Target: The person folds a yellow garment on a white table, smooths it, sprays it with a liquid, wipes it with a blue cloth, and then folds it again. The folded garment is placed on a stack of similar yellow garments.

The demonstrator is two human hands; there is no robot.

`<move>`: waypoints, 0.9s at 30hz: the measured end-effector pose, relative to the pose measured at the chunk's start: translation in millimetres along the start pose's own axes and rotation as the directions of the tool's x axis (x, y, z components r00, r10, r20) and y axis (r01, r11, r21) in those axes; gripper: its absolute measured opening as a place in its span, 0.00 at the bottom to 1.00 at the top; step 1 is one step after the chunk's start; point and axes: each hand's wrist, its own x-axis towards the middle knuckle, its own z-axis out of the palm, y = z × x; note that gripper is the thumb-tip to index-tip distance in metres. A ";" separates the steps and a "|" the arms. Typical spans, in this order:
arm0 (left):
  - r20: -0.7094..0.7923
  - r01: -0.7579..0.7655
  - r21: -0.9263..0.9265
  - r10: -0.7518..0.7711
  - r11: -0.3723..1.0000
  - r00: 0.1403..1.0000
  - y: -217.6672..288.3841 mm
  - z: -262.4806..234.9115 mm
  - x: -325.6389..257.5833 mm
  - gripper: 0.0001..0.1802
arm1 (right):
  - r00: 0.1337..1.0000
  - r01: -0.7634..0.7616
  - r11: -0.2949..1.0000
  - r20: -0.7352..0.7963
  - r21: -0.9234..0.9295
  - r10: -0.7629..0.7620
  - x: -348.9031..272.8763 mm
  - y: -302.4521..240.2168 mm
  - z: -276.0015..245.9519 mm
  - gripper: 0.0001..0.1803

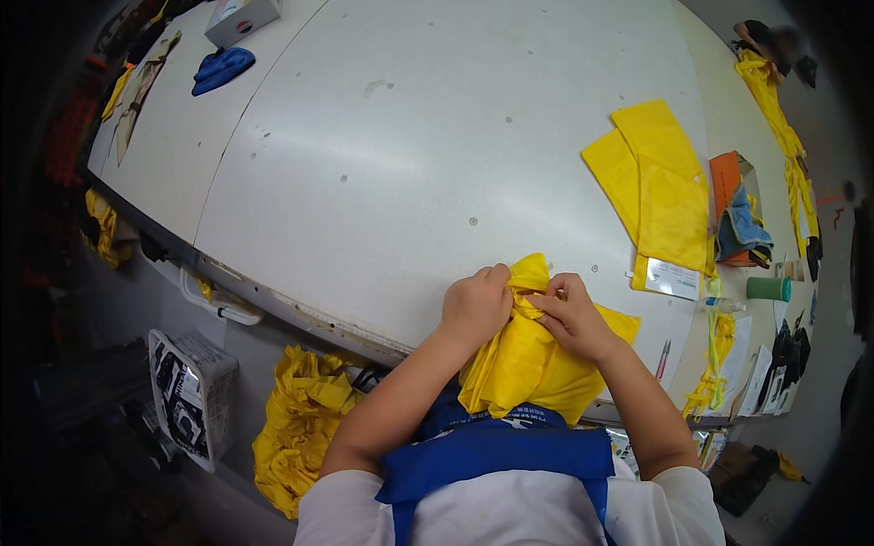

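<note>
At the far left of the scene, below the table edge, a white plastic basket with dark printed packets stands on the floor. Just right of it a crumpled heap of yellow fabric hangs or lies under the edge of the table. On the far left part of the large white worktable lies a small blue folded cloth, and near it, further away, a grey and white cardboard box.

At the near edge of the table, in the middle, the person works on a bunched yellow fabric piece; it lies partly on the table and partly falls over the edge toward the blue apron. The left hand is clenched on the upper left part of this fabric. The right hand pinches the top fold of the same fabric with its fingertips, and both hands nearly touch each other.

Further right, well apart from the hands, a stack of flat folded yellow fabric pieces rests on the table, with a white paper label at its near end. Right of the stack stands an orange cardboard box with blue cloth inside, and nearer a green cylindrical spool. A long yellow strip of fabric runs along the far right side.
</note>
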 end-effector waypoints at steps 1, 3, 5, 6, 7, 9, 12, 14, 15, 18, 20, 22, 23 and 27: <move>-0.001 -0.029 0.002 0.029 1.000 1.000 2.4 0.2 0.6 0.04 | 1.000 -0.008 1.000 -0.015 -0.008 0.008 2.2 -0.6 0.5 0.20; -0.001 -0.087 0.011 0.087 0.996 0.996 10.6 -0.9 0.8 0.04 | 0.994 -0.075 0.996 -0.078 -0.042 0.072 4.4 3.5 5.3 0.21; -0.018 -0.148 0.045 0.149 0.988 0.989 15.1 -1.4 0.9 0.03 | 0.957 -0.233 0.972 -0.172 0.022 0.233 8.4 6.5 10.8 0.22; -0.026 -0.178 0.063 0.180 0.982 0.983 16.0 -1.0 1.4 0.03 | 0.906 -0.346 0.932 -0.220 0.108 0.361 12.4 6.3 13.8 0.23; -0.037 -0.205 0.051 0.207 0.977 0.978 16.0 -0.2 2.3 0.03 | 0.836 -0.446 0.873 -0.256 0.199 0.485 16.7 7.0 16.7 0.24; -0.055 -0.261 0.026 0.262 0.965 0.963 16.7 2.4 3.0 0.03 | 0.904 -0.314 0.949 -0.319 -0.038 0.286 25.7 16.6 23.0 0.26; -0.010 -0.336 0.010 0.336 0.942 0.942 20.2 -0.4 2.0 0.03 | 0.869 -0.454 0.891 -0.225 -0.013 0.440 40.9 22.0 21.0 0.25; -0.015 -0.314 0.033 0.314 0.949 0.949 14.4 -3.7 -6.6 0.03 | 0.764 -0.634 0.772 -0.116 0.049 0.635 42.6 28.7 18.0 0.23; -0.017 -0.299 0.048 0.300 0.953 0.954 9.7 -5.9 -13.0 0.03 | 0.773 -0.600 0.798 -0.220 0.051 0.595 37.8 34.0 22.4 0.22; 0.079 0.067 0.122 -0.077 0.990 0.994 -15.5 -5.5 -37.0 0.03 | 0.767 -0.509 0.860 -0.435 0.032 0.471 23.4 44.3 42.4 0.18; 0.110 0.178 0.033 -0.180 0.984 0.977 -32.7 3.0 -61.5 0.06 | 0.783 -0.464 0.886 -0.464 0.006 0.413 24.4 43.8 46.7 0.16; 0.280 0.305 -0.044 -0.281 0.951 0.918 -48.0 7.0 -75.3 0.08 | 0.785 -0.548 0.835 -0.312 0.053 0.535 26.2 39.0 38.7 0.18; 0.418 0.386 -0.060 -0.328 0.920 0.847 -55.5 5.5 -80.1 0.09 | 0.780 -0.584 0.809 -0.228 0.070 0.583 27.4 34.5 33.0 0.19; 0.786 0.879 -0.358 -0.407 0.314 0.465 -55.5 -4.2 -77.5 0.07 | 0.913 -0.109 0.994 -0.398 -0.015 0.094 -3.7 13.1 1.7 0.33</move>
